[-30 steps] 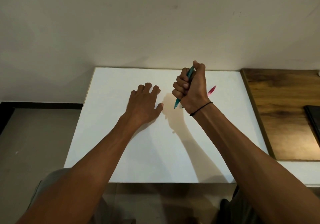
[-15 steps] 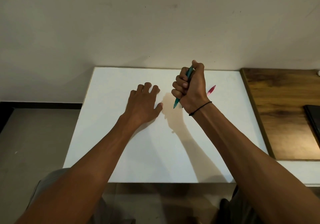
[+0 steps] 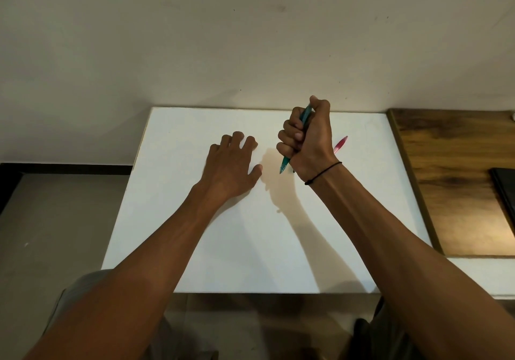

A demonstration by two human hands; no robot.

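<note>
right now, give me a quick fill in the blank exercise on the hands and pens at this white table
The right hand grips the slim teal plastic pen in a closed ____.
The left hand rests on the flat white table, holding ____.
The plastic pen lying half hidden behind the right hand is ____.
The thin cord on the right wrist is ____.
Missing words: fist; nothing; pink; black.

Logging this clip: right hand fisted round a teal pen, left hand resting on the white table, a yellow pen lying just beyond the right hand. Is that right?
One slip: the head view shows a pink pen, not a yellow one, lying just beyond the right hand. The rest holds: right hand fisted round the teal pen, left hand resting on the white table.
</note>
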